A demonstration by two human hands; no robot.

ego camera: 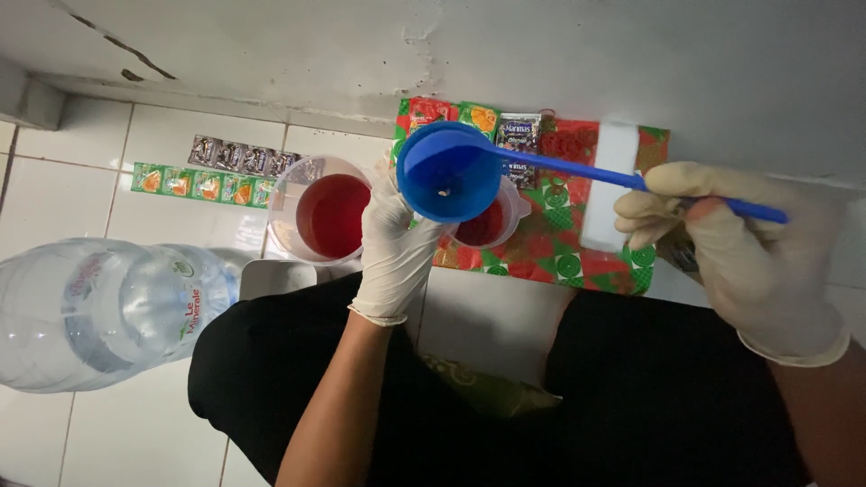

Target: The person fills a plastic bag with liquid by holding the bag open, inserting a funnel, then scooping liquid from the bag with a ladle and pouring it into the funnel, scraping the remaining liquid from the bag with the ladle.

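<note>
On the tiled floor (pixel 81 135), the gloved right hand (pixel 722 243) grips a blue ladle (pixel 451 171) by its handle — its bowl held over a small cup (pixel 487 225) of red liquid, which the left hand (pixel 392 243) steadies against tipping.

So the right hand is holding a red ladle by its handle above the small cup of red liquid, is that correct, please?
Not quite: the ladle is blue, not red, as the head view shows. The rest stands: the right hand grips its handle, and the bowl hangs above the small cup of red liquid.
</note>
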